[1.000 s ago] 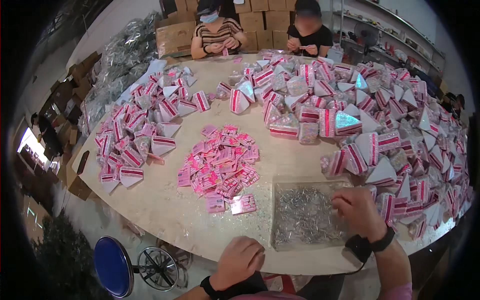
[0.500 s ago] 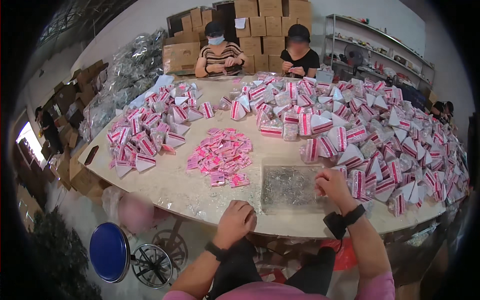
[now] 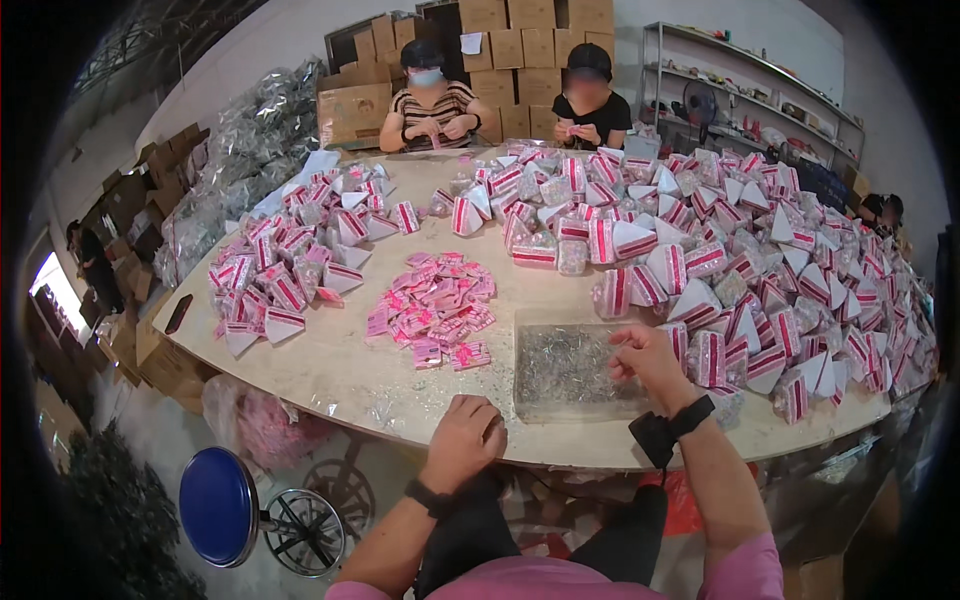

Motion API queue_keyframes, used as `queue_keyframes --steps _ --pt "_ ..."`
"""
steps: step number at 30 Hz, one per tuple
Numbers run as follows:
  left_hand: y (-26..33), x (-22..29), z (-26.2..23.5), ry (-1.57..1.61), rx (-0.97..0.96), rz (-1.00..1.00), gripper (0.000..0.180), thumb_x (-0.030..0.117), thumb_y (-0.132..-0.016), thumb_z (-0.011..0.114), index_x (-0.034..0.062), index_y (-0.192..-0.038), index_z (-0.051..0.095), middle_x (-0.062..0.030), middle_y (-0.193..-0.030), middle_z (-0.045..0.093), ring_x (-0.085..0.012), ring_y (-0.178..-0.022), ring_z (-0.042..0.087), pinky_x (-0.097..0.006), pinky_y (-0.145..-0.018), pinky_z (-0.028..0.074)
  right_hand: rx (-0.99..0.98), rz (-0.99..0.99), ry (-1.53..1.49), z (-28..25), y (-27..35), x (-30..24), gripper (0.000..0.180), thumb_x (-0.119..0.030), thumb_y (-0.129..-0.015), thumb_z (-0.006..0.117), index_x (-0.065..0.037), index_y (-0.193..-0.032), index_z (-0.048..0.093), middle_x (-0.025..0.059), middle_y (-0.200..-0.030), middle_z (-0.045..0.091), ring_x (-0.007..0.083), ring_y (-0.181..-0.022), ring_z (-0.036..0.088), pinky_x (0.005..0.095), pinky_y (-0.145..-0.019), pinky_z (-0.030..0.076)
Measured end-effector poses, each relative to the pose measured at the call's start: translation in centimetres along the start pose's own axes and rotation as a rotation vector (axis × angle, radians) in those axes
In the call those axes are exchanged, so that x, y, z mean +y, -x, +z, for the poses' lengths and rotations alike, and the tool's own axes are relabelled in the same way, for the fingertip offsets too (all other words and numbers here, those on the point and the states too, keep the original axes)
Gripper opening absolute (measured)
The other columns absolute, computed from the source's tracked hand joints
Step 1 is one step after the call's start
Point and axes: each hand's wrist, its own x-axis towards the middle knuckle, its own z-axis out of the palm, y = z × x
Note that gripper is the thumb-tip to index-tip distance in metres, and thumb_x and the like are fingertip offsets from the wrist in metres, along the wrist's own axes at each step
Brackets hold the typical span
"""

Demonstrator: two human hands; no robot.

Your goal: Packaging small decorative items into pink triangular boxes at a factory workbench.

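Note:
My right hand (image 3: 650, 362) hovers over the right side of a shallow clear tray (image 3: 521, 385). Its fingers are bent in toward the thumb; anything between them is too small to name. Thin silvery slivers (image 3: 565, 362) lie scattered over the tray's bottom. At the table's near edge, left of the tray, my left hand (image 3: 465, 432) rests with its fingers curled, and the inside of the grip is hidden. Beyond it sits a loose heap of small pink printed cards (image 3: 432, 305). Each of my wrists wears a black band, the right one with a small black box.
A big pile of clear packs with pink-striped wrappers (image 3: 740, 270) covers the table's right side; a smaller pile (image 3: 280, 270) lies left. A phone (image 3: 179, 313) is on the left edge. Two people (image 3: 430, 105) work across the table. A blue stool (image 3: 218, 505) stands lower left.
My right hand has shifted slightly up and left over the tray, and its fingers have loosened a little. My left hand stays at the table edge. The view has shifted slightly.

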Motion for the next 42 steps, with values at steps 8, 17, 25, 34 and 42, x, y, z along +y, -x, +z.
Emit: queue_keyframes --steps 8,17,25,34,42 --pt "0.2 -0.6 -0.3 0.224 0.001 -0.199 0.012 0.008 -0.074 0.062 0.0020 -0.085 0.062 -0.0114 -0.087 0.060 -0.0293 -0.087 0.056 -0.035 -0.076 0.046 -0.040 0.044 -0.040 -0.5 0.0 0.4 0.011 -0.005 -0.084 0.054 0.001 -0.092 0.059 0.0079 -0.073 0.063 0.0142 -0.056 0.062 0.0241 -0.051 0.051" --pt "-3.0 5.0 -1.0 0.276 0.161 -0.075 0.019 0.004 -0.076 0.061 0.0002 -0.095 0.060 -0.0137 -0.097 0.060 -0.0263 -0.090 0.056 -0.034 -0.080 0.045 -0.092 -0.008 0.044 -0.2 2.5 -1.3 0.008 -0.007 -0.085 0.053 0.000 -0.085 0.057 0.0046 -0.069 0.060 0.0114 -0.055 0.059 0.0238 -0.050 0.046" --pt "-3.7 11.0 0.3 0.753 -0.404 -0.424 0.015 0.014 -0.089 0.056 -0.0002 -0.094 0.057 -0.0039 -0.078 0.057 -0.0102 -0.074 0.053 -0.026 -0.066 0.044 -0.099 -0.247 0.218 3.5 11.3 -3.5 0.008 -0.006 -0.084 0.054 0.002 -0.086 0.057 0.0085 -0.068 0.057 0.0150 -0.059 0.056 0.0269 -0.054 0.045" --pt "-1.1 10.3 2.8 1.365 -0.384 -0.741 0.012 0.013 -0.090 0.055 0.0026 -0.085 0.054 0.0010 -0.069 0.050 -0.0071 -0.062 0.046 -0.023 -0.056 0.039 0.067 -0.169 0.068 3.3 13.9 -1.4 0.007 -0.001 -0.080 0.058 0.000 -0.087 0.059 0.0058 -0.074 0.059 0.0111 -0.065 0.057 0.0252 -0.058 0.046" --pt "-1.2 9.7 2.1 1.918 -0.604 -0.911 0.016 0.016 -0.088 0.057 0.0024 -0.082 0.053 -0.0015 -0.063 0.047 -0.0103 -0.055 0.043 -0.023 -0.052 0.035 0.010 -0.531 0.197 4.2 14.2 -0.9 0.017 0.003 -0.072 0.065 -0.002 -0.088 0.062 0.0099 -0.075 0.059 0.0207 -0.067 0.060 0.0277 -0.058 0.046"
